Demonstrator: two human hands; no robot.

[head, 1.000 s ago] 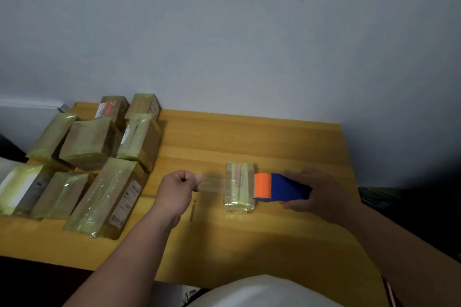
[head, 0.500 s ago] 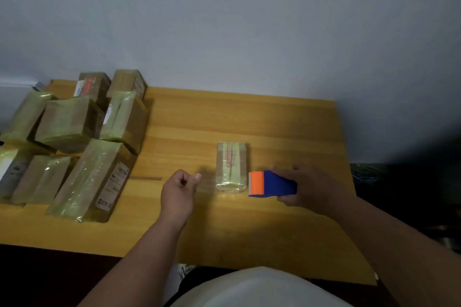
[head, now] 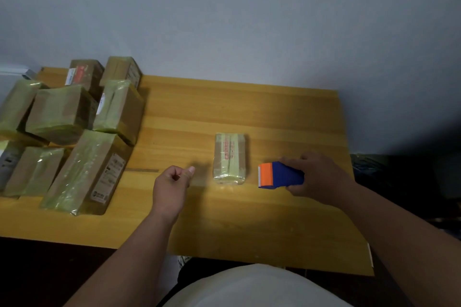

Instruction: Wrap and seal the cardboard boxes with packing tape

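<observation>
A small cardboard box point(head: 230, 158), wrapped in shiny clear tape and marked with red print, lies flat near the middle of the wooden table point(head: 249, 219). My right hand point(head: 316, 177) grips a blue tape dispenser point(head: 280, 175) with an orange front, a short gap to the right of the box. My left hand point(head: 172, 182) hovers just left of the box, fingers curled and thumb pinched against the forefinger. It seems to hold the tape end; only a faint dark strip shows between hand and box.
Several tape-wrapped cardboard boxes point(head: 84, 169) are piled on the table's left side, up to its left and back edges. A grey wall rises behind the table. The floor to the right is dark. My torso in white sits at the near edge.
My right hand has drawn the dispenser from over the box to its right side. The clear strip seen a second ago is no longer plain. The left hand keeps its pinch.
</observation>
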